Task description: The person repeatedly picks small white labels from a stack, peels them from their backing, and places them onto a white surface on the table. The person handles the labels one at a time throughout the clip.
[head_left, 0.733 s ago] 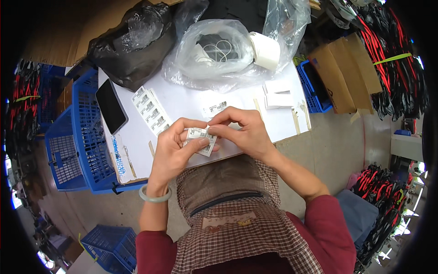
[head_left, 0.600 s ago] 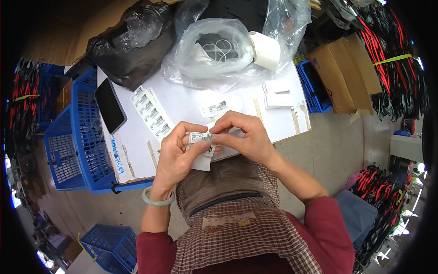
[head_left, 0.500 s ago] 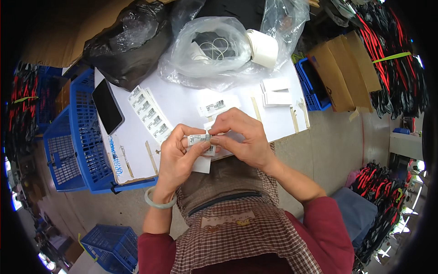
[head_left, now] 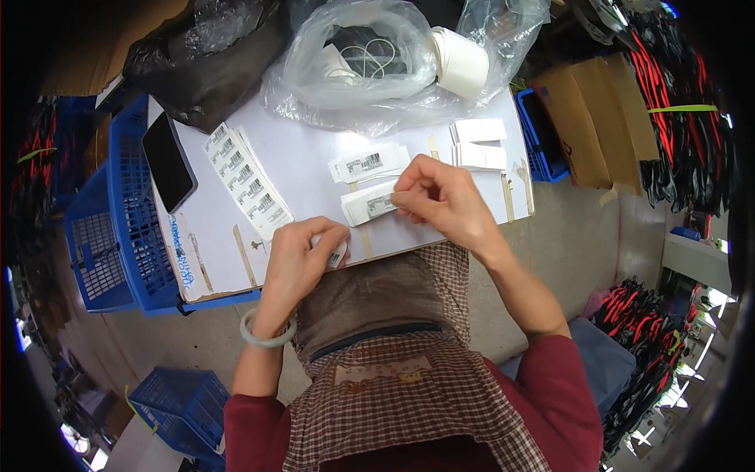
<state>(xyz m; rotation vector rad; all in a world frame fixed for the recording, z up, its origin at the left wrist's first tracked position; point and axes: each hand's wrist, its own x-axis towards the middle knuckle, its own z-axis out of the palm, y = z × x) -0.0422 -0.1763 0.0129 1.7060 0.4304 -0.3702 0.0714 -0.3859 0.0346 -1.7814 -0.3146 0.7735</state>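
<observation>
My left hand (head_left: 297, 259) rests at the near edge of the white board (head_left: 314, 157), fingers curled around a small white labelled packet (head_left: 336, 253). My right hand (head_left: 440, 197) pinches the end of another small white labelled packet (head_left: 368, 203) lying on the board. A second little pile of the same packets (head_left: 368, 164) lies just beyond it. A long strip of barcode labels (head_left: 248, 189) runs diagonally on the left part of the board. I wear a pale green bangle (head_left: 263, 334) on my left wrist.
A black phone (head_left: 168, 160) lies at the board's left edge. Clear plastic bags (head_left: 362, 55), a roll of white labels (head_left: 460, 59) and a black bag (head_left: 197, 55) crowd the far side. White cards (head_left: 478, 143) are stacked right. Blue crates (head_left: 110, 220) stand left, cardboard boxes (head_left: 590, 118) right.
My hands were together holding one packet in front of me. They have parted: the right hand has moved up onto the board with a packet, the left has dropped to the near edge.
</observation>
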